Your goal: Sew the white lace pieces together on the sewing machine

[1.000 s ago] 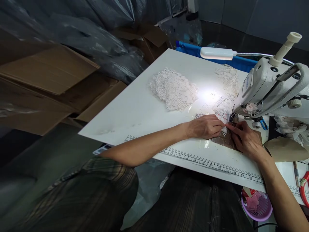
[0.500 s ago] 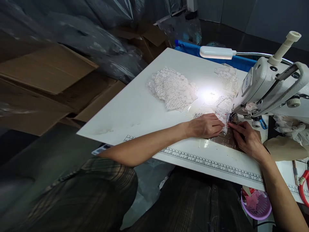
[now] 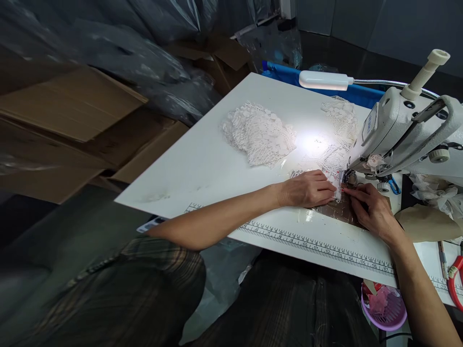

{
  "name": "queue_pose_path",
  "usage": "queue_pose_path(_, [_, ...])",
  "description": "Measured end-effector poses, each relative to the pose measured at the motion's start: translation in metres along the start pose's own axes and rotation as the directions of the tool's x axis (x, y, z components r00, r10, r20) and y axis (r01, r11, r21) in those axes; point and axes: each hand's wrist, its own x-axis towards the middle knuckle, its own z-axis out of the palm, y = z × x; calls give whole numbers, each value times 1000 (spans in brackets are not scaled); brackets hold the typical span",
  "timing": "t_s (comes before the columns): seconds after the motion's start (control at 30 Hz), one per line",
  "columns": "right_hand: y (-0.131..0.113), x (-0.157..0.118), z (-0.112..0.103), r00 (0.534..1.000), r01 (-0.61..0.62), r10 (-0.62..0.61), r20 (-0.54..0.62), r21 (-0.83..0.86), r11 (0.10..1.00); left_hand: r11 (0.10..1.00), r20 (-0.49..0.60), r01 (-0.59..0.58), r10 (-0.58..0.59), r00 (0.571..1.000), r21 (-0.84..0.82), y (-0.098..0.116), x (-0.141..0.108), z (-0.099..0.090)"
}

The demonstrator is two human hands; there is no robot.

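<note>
White lace (image 3: 337, 193) lies under the needle area of a sewing machine (image 3: 383, 127). My left hand (image 3: 311, 189) presses on its left side, fingers curled together and closed on the lace; the fingertips are partly hidden. On the other side, my right hand (image 3: 374, 208) rests low on the brown plate (image 3: 338, 210), index finger stretched to the lace edge and thumb apart. Both hands are close in front of the presser foot (image 3: 345, 176). More lace (image 3: 333, 156) spreads behind my left hand, under the lamp's bright spot.
A heap of white lace pieces (image 3: 261, 135) sits left on the white table (image 3: 173, 178). A lamp (image 3: 323, 80) reaches over from the machine. Red-handled scissors (image 3: 454, 279) and a purple basket (image 3: 388, 315) are at the right. Cardboard boxes (image 3: 72, 103) stand left.
Almost nothing differs. Both hands stay at the lace by the needle area, and the view has shifted very slightly.
</note>
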Motion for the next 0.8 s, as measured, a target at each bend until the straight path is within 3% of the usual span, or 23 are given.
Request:
queue_pose_path(0.27, [-10,1,-5,987,42,-29,158,-79,996,1000,-9,-23,23,1000,-10,1,1,-4])
queue_pose_path(0.47, [-11,1,-4,986,47,-31,166,-96,994,991,-51,136,-135,989,5,-2,2,-7])
queue_pose_path(0.8, [-10,0,-4,986,72,-49,156,-144,987,988,106,124,-134,985,93,-2,-2,-7])
